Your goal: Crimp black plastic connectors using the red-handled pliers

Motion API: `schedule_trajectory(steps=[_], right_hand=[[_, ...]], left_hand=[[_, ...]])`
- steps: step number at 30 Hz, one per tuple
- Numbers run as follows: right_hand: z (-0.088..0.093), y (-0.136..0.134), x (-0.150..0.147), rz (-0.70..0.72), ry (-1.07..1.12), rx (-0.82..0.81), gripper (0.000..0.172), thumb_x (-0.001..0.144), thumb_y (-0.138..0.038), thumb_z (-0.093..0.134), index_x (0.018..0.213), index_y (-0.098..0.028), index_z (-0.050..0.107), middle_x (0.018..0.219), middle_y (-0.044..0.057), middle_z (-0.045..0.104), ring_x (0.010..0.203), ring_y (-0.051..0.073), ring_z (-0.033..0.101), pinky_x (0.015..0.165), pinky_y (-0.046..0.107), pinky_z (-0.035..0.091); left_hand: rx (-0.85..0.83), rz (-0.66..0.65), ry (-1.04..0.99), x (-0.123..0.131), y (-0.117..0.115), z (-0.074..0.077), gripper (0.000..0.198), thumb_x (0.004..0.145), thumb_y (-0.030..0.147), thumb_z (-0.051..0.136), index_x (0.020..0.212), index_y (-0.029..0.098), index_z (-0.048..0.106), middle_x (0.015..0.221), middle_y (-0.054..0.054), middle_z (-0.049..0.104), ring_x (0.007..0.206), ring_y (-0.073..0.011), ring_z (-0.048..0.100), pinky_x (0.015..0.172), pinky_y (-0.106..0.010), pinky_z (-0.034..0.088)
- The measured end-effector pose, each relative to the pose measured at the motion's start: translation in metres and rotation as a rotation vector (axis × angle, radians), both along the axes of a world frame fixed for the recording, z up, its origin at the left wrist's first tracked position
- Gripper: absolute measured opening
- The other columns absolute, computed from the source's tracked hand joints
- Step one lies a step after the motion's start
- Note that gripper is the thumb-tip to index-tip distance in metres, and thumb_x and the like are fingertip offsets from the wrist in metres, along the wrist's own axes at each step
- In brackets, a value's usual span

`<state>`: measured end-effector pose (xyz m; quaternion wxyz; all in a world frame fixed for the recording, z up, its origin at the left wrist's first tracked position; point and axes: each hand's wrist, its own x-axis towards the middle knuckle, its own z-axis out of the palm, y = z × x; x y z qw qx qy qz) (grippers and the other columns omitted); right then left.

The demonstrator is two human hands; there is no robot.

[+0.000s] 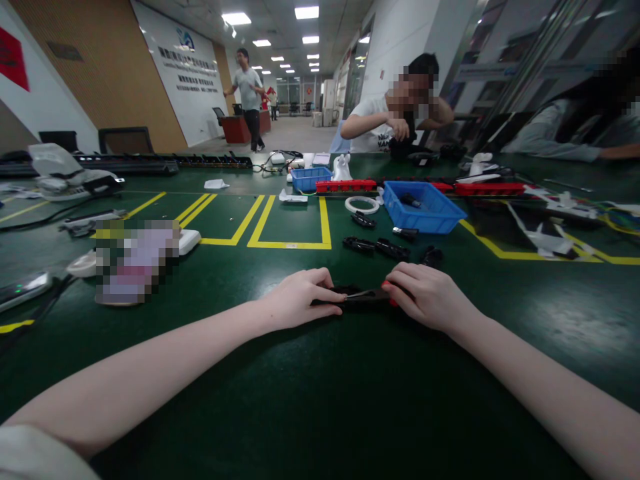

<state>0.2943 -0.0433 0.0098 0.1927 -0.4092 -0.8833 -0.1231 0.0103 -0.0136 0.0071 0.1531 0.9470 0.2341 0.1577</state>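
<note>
My left hand [303, 297] is closed, thumb and fingers pinching a small black part [340, 291] just above the green table. Most of that part is hidden by the fingers. My right hand [433, 293] is wrapped round a slim metal tool with red grips [370, 294]. The tool's narrow tip points left and reaches the black part at my left fingertips. Just beyond my hands lie several black plastic pieces [393, 249], one of them partly behind my right hand.
A blue bin [424, 208] with black pieces stands behind the loose parts, beside a white ring [362, 205]. Farther back are a smaller blue bin [311, 178] and red strips [346, 187]. A phone [137, 263] lies left. A person [373, 123] sits opposite.
</note>
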Motion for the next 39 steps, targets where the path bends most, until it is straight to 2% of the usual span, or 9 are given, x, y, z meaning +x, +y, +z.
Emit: schedule_trajectory(steps=[23,39], right_hand=[[-0.001,-0.0019,-0.0011,-0.043,-0.013,0.048,0.031,0.098,-0.027,0.038,0.079,-0.018,0.06,0.076,0.006,0.064,0.065,0.016,0.056,0.061,0.03,0.041],[-0.0004,-0.0003,0.0023,-0.034,-0.044,0.086,0.029,0.097,-0.024,0.04,0.082,-0.016,0.063,0.078,0.005,0.066,0.065,0.014,0.056,0.063,0.028,0.041]], left_hand=[[-0.011,0.005,-0.009,0.0006,-0.0015,0.0011,0.029,0.092,0.029,0.065,0.12,0.023,0.069,0.104,-0.006,0.059,0.088,-0.018,0.058,0.072,-0.03,0.047],[0.011,0.004,-0.017,0.0011,-0.002,-0.0002,0.028,0.091,0.029,0.065,0.119,0.023,0.07,0.103,-0.005,0.059,0.086,-0.0174,0.058,0.069,-0.028,0.046]])
